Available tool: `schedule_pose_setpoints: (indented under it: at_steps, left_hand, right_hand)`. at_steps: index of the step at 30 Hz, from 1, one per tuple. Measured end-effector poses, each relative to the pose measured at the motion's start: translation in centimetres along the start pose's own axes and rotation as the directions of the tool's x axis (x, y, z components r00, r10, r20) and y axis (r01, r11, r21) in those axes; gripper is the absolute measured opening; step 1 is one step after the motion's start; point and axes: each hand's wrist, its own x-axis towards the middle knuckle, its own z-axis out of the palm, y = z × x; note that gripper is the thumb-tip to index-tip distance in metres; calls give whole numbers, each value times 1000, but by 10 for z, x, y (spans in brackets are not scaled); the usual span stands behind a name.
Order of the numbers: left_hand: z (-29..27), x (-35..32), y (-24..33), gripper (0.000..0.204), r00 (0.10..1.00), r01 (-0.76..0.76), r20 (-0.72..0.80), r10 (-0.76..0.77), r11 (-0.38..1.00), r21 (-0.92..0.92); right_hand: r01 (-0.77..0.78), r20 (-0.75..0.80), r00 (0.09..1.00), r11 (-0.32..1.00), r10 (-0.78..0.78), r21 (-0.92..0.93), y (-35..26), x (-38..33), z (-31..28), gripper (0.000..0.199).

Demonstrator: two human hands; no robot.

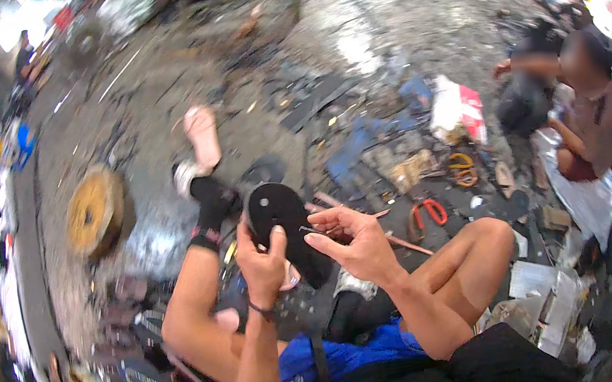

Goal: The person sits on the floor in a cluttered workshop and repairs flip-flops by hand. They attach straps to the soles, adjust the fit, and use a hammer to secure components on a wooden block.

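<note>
My left hand (261, 270) grips a black shoe sole (276, 206) by its left edge, thumb on the upper face and the fingers mostly hidden behind it. Two round holes show in the sole's wide end, which points away from me. Close to the sole's right edge, my right hand (356, 241) pinches a small thin metallic piece (306, 229) between thumb and fingertips. It is too small to tell its kind. Both hands are above my lap, between my bent knees.
A yellowish round disc (93, 211) sits on the floor at left, and a pink sole (202, 137) lies ahead. Red-handled scissors (427, 213) and yellow-handled scissors (463, 169) lie to the right, among scraps. Several sandals (147, 379) are lower left. Another person (591, 103) sits at right.
</note>
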Motion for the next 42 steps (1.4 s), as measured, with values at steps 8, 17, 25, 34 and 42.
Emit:
schedule_pose_setpoints:
  at_steps: [8, 17, 25, 34, 42]
  left_hand:
    - [-58, -115, 73, 31, 991, 113, -91, -102, 985, 128]
    - [-55, -160, 92, 35, 1000, -17, -5, 20, 958, 287]
    - [-61, -166, 82, 29, 986, 167, -3, -169, 974, 154]
    - [-64, -164, 80, 29, 989, 121, 61, -132, 981, 150]
    - [-65, -161, 90, 42, 968, -112, 249, 3, 898, 426]
  right_hand:
    - [33, 319, 947, 976, 38, -216, -20, -54, 35, 23]
    - [78, 300, 954, 965, 1, -252, -17, -95, 26, 19]
    - [-40, 266, 961, 986, 82, -160, -15, -113, 25, 20]
    - [281, 396, 910, 886, -124, -369, -3, -118, 18, 23]
    - [565, 565, 795, 611, -222, -555, -3, -121, 14, 28]
